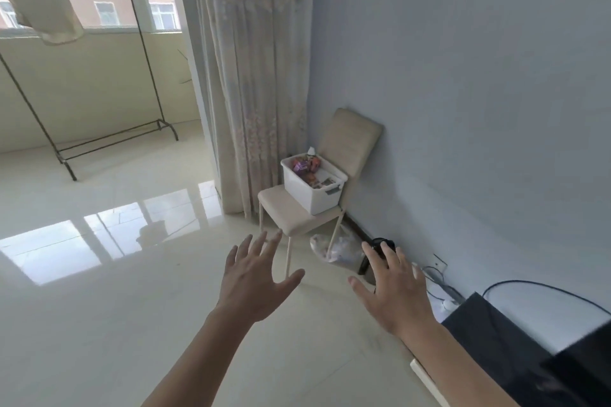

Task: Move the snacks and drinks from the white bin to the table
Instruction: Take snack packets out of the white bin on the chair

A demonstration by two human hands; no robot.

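A white bin point(310, 196) stands on a beige chair point(291, 218) by the grey wall, some way ahead. Colourful snack packets point(305, 165) show above its rim. My left hand point(256, 277) and my right hand point(395, 284) are stretched out in front of me with fingers spread, holding nothing. Both hands are well short of the bin and below it in the view. A black table surface point(515, 350) shows at the lower right, with its white edge point(426, 380) near my right forearm.
A curtain point(258, 76) hangs left of the chair. A crumpled plastic bag point(337, 249) and a dark object point(380, 254) lie on the floor under and beside the chair. Cables point(439, 284) run along the wall. A clothes rack point(99, 76) stands at the far left on glossy tiles.
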